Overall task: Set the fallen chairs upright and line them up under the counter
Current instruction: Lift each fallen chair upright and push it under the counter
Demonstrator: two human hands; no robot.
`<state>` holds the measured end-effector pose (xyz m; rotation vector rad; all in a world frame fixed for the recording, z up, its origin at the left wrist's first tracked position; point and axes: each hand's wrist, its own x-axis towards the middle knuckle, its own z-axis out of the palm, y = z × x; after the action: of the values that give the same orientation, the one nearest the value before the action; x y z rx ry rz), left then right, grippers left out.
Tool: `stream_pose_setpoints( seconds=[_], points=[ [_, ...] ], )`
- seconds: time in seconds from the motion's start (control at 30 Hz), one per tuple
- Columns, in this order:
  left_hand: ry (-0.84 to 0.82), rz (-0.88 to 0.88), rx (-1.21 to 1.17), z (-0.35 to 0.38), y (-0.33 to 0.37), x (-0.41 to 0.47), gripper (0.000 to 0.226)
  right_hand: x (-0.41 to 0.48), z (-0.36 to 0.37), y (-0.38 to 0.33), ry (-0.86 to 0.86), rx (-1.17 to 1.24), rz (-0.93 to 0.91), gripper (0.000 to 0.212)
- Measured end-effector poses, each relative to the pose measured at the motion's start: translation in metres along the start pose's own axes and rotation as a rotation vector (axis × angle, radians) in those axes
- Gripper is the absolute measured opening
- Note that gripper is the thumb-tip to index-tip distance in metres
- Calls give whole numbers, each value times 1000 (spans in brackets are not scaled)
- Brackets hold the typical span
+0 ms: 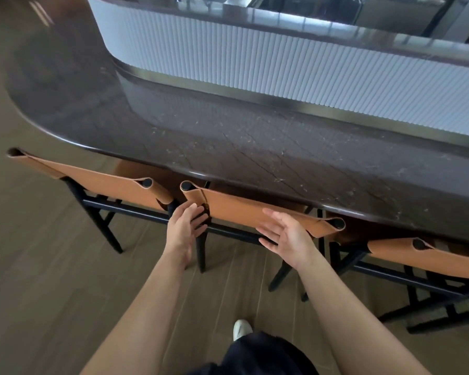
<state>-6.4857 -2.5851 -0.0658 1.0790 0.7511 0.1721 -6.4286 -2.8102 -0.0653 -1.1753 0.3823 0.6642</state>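
Three chairs with tan leather backs and black frames stand upright along the dark stone counter (255,147). The left chair (98,177) and the middle chair (241,209) are tucked under the counter's edge; the right chair (428,258) sits a little further out. My left hand (184,226) is open, its straight fingers at the left post of the middle chair's back. My right hand (287,236) is open too, palm turned toward the right part of that backrest, close to it or just touching.
A white fluted counter front (282,71) with a brass band rises behind the dark top. Wood-plank floor (38,266) lies to the left and under me. My white shoe (241,328) shows below, between my arms.
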Motion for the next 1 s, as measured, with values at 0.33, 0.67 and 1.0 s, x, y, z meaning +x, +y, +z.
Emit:
stream_pose_setpoints(
  seconds=[0.33,0.67,1.0],
  points=[
    [27,70,9,-137,33,-39,14,-51,113,87,-112,31,-2,31],
    [112,74,-21,-251,66,-40,18,-52,212,140,-161,-22,42,33],
    [153,45,-64,-285,131,34,22,22,290,128,-184,-10,88,34]
  ],
)
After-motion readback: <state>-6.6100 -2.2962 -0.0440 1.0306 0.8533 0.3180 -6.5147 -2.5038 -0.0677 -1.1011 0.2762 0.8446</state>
